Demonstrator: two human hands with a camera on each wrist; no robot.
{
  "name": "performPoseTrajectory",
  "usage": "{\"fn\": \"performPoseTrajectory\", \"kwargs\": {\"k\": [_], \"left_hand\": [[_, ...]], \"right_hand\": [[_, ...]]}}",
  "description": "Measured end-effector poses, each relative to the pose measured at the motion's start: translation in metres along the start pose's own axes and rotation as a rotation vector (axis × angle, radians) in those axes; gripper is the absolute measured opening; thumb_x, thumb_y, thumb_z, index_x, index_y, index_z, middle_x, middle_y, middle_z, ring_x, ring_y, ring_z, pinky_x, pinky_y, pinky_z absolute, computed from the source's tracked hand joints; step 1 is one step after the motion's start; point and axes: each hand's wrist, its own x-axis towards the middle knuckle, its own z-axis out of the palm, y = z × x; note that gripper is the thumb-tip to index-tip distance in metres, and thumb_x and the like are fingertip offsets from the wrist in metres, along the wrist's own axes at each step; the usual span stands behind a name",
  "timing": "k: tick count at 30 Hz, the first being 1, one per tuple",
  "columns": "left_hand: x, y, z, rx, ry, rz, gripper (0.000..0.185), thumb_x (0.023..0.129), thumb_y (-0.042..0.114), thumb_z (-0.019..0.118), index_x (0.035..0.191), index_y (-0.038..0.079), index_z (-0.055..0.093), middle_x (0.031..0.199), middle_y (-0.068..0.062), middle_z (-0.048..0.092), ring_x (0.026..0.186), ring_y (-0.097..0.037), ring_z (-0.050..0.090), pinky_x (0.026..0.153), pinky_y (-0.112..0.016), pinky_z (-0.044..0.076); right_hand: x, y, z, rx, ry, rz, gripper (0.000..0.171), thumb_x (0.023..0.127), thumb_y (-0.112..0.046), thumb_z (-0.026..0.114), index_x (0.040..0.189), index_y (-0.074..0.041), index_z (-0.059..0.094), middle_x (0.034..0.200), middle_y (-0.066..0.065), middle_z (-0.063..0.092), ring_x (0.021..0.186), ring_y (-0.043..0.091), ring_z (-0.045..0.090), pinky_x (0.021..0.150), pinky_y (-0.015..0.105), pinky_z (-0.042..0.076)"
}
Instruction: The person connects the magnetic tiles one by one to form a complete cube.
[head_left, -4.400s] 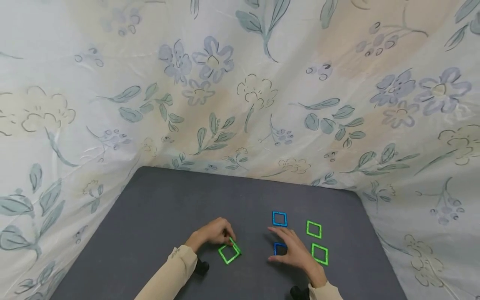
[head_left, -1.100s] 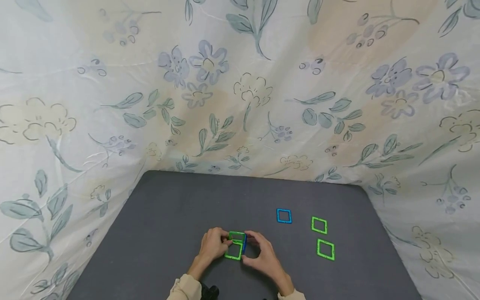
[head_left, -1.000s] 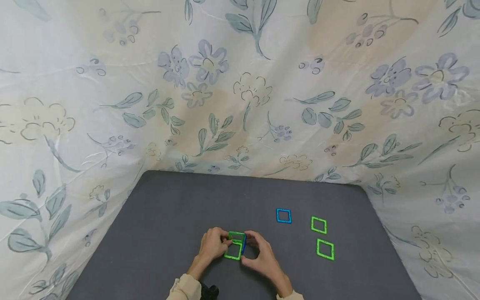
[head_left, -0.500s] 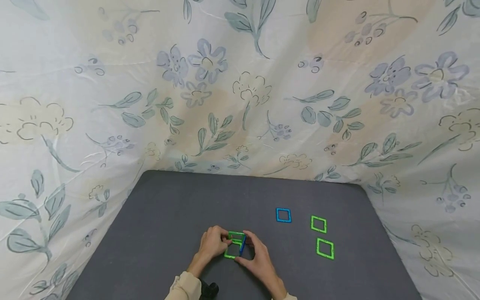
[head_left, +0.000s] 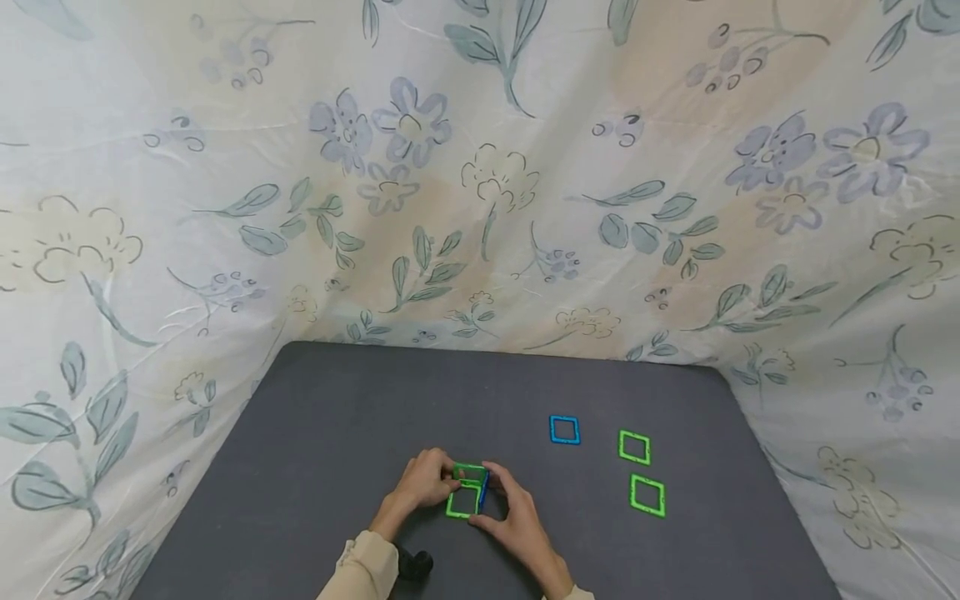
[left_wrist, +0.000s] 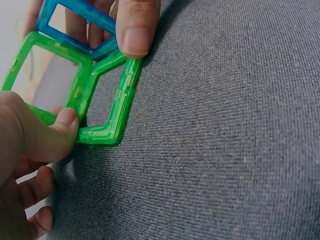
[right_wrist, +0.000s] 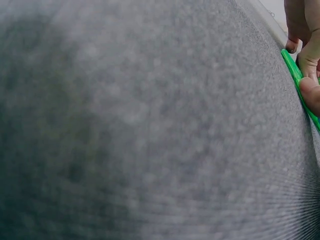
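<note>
Near the front edge of the dark grey table [head_left: 337,417], at about 6 o'clock, both hands work on a small cluster of square frame tiles. A green tile [left_wrist: 107,107] lies flat on the table; a second green tile [left_wrist: 45,75] stands raised along its edge, and a blue tile [left_wrist: 75,22] meets them at the far side.

The left hand [head_left: 422,483] pinches the standing green tile, its thumb pressed on the corner where the two green pieces join. The right hand [head_left: 517,521] has its fingers curled round the blue tile, thumb tip on its lower corner.

These tiles look light, stiff and thin, with smooth plastic rims that could slip. They seem joined only at the edges, so the joints likely swing or part under a sideways push. The frame bars and corners look like the best places to hold, with fingertips only.

Well apart at 3 o'clock lie a loose blue square [head_left: 564,429] and two loose green squares [head_left: 634,447] [head_left: 647,495]. A flowered cloth [head_left: 480,183] hangs behind.
</note>
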Motion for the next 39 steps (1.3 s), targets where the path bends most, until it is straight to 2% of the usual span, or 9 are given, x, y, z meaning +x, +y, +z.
{"fn": "performPoseTrajectory", "kwargs": {"k": [5,9,15,21,27,31,39], "left_hand": [[0.000,0.000,-0.002,0.015,0.006,0.007,0.019,0.085,0.009,0.079,0.068,0.016,0.072,0.060,0.011,0.046,0.052,-0.003,0.037,0.052,-0.021,0.028],[0.000,-0.002,-0.004,0.023,0.006,0.039,0.018,0.084,0.011,0.081,0.070,0.017,0.072,0.057,0.014,0.046,0.051,0.000,0.037,0.052,-0.020,0.029],[-0.003,-0.001,-0.006,0.043,0.030,0.082,0.004,0.083,0.011,0.083,0.080,0.012,0.079,0.063,0.008,0.058,0.054,0.001,0.040,0.051,-0.020,0.033],[-0.004,-0.001,-0.007,0.079,0.053,0.105,0.004,0.082,0.013,0.084,0.082,0.011,0.080,0.069,0.005,0.062,0.057,0.001,0.041,0.053,-0.021,0.035],[-0.003,-0.005,-0.008,0.036,-0.006,0.099,0.005,0.086,0.012,0.080,0.082,0.014,0.078,0.062,0.010,0.057,0.052,0.001,0.041,0.050,-0.020,0.034],[-0.003,-0.005,-0.009,0.013,-0.046,0.089,0.007,0.087,0.011,0.078,0.082,0.014,0.076,0.061,0.010,0.056,0.051,0.001,0.042,0.050,-0.020,0.035],[-0.002,-0.004,-0.014,0.022,-0.080,0.129,0.008,0.087,0.015,0.080,0.081,0.014,0.075,0.062,0.010,0.055,0.052,0.002,0.040,0.050,-0.019,0.034]], "right_hand": [[-0.001,-0.001,0.000,-0.002,-0.003,0.008,0.085,0.076,-0.015,0.090,0.149,-0.008,0.047,0.136,0.014,0.066,0.115,0.029,0.068,0.094,0.040,0.056],[-0.001,-0.001,0.000,0.006,-0.004,0.004,0.088,0.077,-0.013,0.089,0.152,-0.006,0.043,0.134,0.015,0.066,0.117,0.029,0.068,0.097,0.043,0.055],[-0.001,-0.002,-0.001,-0.008,-0.013,-0.016,0.090,0.076,-0.011,0.090,0.152,-0.006,0.042,0.129,0.012,0.069,0.116,0.027,0.068,0.095,0.041,0.056],[0.000,-0.003,0.001,-0.030,-0.011,-0.027,0.094,0.074,-0.010,0.091,0.153,-0.007,0.040,0.125,0.011,0.070,0.114,0.026,0.068,0.094,0.037,0.056],[0.000,0.001,0.004,-0.058,0.018,-0.060,0.091,0.073,-0.008,0.091,0.150,-0.004,0.042,0.121,0.012,0.071,0.109,0.028,0.069,0.091,0.039,0.057],[-0.001,0.001,0.004,-0.046,0.011,-0.035,0.090,0.074,-0.011,0.091,0.150,-0.006,0.043,0.122,0.010,0.071,0.111,0.026,0.069,0.093,0.040,0.056],[0.000,0.002,0.001,-0.024,-0.027,0.004,0.092,0.076,-0.013,0.090,0.153,-0.009,0.040,0.123,0.007,0.070,0.115,0.022,0.067,0.099,0.040,0.054]]}}
